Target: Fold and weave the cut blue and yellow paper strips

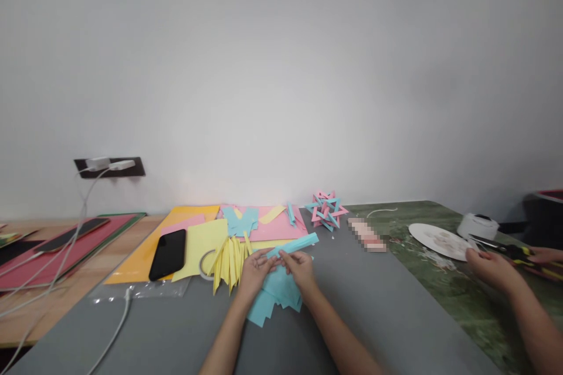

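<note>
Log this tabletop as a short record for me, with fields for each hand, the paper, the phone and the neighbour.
Left hand: holding a folded blue strip
Right hand: pinching the same strip
Under the hands: blue paper sheets
Beside left hand: folded yellow strips
Farther back: pink-and-blue paper model
Phone: black, lying on coloured sheets
Neighbour: one hand near a white plate

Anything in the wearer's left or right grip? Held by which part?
A blue paper strip: left grip at its left end, right grip close beside, on the lower edge. Right end free.
</note>
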`<state>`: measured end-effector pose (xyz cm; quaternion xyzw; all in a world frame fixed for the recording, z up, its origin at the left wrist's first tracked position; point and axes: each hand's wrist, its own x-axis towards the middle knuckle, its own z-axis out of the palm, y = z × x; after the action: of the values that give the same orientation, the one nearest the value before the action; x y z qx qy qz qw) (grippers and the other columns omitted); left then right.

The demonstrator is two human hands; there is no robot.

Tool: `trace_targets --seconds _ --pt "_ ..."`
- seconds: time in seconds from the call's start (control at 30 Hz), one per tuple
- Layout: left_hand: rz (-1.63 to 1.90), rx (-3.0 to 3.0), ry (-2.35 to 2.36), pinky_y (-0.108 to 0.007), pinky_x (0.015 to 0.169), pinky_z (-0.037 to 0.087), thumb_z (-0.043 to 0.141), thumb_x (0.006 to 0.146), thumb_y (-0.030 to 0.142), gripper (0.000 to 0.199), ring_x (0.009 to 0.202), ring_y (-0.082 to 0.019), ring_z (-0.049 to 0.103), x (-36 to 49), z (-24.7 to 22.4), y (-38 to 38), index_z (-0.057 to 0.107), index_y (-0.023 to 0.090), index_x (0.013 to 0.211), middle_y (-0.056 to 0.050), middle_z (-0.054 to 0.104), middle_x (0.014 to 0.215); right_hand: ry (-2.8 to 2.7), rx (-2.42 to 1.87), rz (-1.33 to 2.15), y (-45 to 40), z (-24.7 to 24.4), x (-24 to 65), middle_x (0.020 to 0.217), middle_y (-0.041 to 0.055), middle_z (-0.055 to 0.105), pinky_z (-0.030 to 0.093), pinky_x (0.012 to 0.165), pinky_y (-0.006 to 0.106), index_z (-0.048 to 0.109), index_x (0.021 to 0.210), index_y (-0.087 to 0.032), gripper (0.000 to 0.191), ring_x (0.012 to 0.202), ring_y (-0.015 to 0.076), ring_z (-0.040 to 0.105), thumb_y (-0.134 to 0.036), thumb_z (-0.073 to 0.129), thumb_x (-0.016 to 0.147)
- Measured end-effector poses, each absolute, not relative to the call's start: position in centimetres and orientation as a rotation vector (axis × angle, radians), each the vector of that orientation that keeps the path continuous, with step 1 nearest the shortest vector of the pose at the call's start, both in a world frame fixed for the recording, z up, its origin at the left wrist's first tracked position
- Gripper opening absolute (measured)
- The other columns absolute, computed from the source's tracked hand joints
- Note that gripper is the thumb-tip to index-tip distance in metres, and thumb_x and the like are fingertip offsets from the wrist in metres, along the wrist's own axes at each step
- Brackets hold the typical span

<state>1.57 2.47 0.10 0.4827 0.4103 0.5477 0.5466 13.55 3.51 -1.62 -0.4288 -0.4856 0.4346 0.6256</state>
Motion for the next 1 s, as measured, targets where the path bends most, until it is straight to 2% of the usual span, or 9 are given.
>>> trace_targets --seconds 0.13,0.33,0.5,0.67,0.8,1.0 --pt "1.268 1.131 0.987 -0.027 0.061 0.048 0.065 0.055 0.029 0.034 0.073 -0.021 0.062 1.70 0.02 2.48 0.057 0.011 0.082 -0.010 0.067 0.074 -1.102 -0.993 0.980 3.46 -1.76 13.57 0.032 -0.0052 0.041 0.028 0.037 0.019 0.051 0.041 -0.015 0.034 0.032 0.0056 0.034 -0.044 0.058 0.058" --pt "1.253 1.146 1.011 -0.026 0.060 0.048 0.065 0.055 0.033 0.042 0.074 -0.021 0.061 1.67 0.63 2.24 0.057 0.012 0.090 -0.008 0.067 0.072 -1.063 -1.006 0.966 3.51 -1.81 13.64 0.031 -0.0057 0.040 0.027 0.035 0.019 0.050 0.040 -0.016 0.036 0.030 0.0057 0.034 -0.047 0.058 0.056" --pt "1.267 1.101 1.060 -0.027 0.056 0.049 0.062 0.056 0.037 0.033 0.070 -0.023 0.062 1.38 0.43 2.43 0.060 0.011 0.076 -0.009 0.067 0.067 -1.078 -0.985 0.979 3.44 -1.79 13.64 0.030 -0.0064 0.039 0.027 0.036 0.019 0.050 0.041 -0.016 0.035 0.031 0.0054 0.033 -0.046 0.058 0.057" --pt "1.290 1.133 1.052 -0.028 0.061 0.049 0.064 0.054 0.035 0.029 0.071 -0.023 0.062 1.37 0.47 2.30 0.061 0.011 0.070 -0.008 0.067 0.069 -1.050 -0.958 1.041 3.17 -1.66 13.54 0.033 -0.0062 0.040 0.025 0.036 0.018 0.053 0.045 -0.015 0.035 0.030 0.0049 0.033 -0.046 0.055 0.060" --pt "1.301 1.131 1.034 -0.030 0.065 0.048 0.065 0.054 0.033 0.029 0.074 -0.023 0.061 1.43 0.30 2.33 0.062 0.011 0.073 -0.008 0.067 0.072 -1.011 -0.952 1.042 3.06 -1.56 13.42 0.038 -0.0045 0.045 0.024 0.034 0.018 0.052 0.046 -0.015 0.035 0.030 0.0045 0.033 -0.047 0.055 0.060" --pt "1.278 1.082 1.005 -0.027 0.070 0.047 0.064 0.056 0.031 0.031 0.081 -0.021 0.059 1.20 -0.09 2.38 0.062 0.011 0.080 -0.009 0.067 0.079 -1.047 -0.948 1.057 3.45 -1.99 13.31 0.033 -0.0057 0.041 0.027 0.037 0.018 0.054 0.049 -0.015 0.031 0.031 0.0054 0.034 -0.044 0.056 0.060"
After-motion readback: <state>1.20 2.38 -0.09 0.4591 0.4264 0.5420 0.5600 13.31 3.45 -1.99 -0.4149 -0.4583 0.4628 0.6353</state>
